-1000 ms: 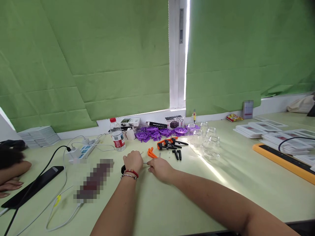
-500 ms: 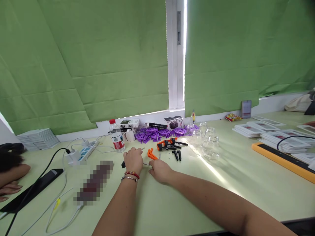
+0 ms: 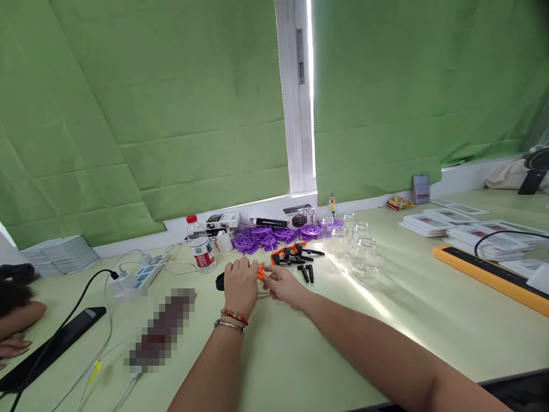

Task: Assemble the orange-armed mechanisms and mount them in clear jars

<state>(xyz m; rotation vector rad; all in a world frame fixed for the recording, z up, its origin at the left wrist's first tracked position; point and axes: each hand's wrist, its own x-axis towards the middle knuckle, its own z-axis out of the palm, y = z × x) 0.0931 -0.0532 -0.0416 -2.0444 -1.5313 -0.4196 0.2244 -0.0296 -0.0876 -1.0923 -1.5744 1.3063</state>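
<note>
My left hand [image 3: 242, 283] is closed, its fingers bent over what looks like one tool: a black end [image 3: 220, 281] sticks out on its left and a thin metal rod [image 3: 264, 293] on its right. The palm hides the middle. Between the hands an orange plastic part [image 3: 261, 271] shows, pinched by my right hand [image 3: 283, 285] and touching the left fingers. Just beyond lie orange and black clamp-like pieces [image 3: 291, 253] and two short black handles [image 3: 306, 273].
Purple plastic wheels [image 3: 261, 233] and small boxes [image 3: 223, 221] line the back. A water bottle [image 3: 201, 246] stands left, glass jars [image 3: 363, 257] right. Cables and a power strip [image 3: 150, 272] lie left, beside another person's arm [image 3: 21, 317]. An orange-edged bar [image 3: 489, 277] lies right.
The orange part, which lay on the table beyond my hands, is now between them in my right fingers. My right hand has moved slightly up. The view has shifted a little.
</note>
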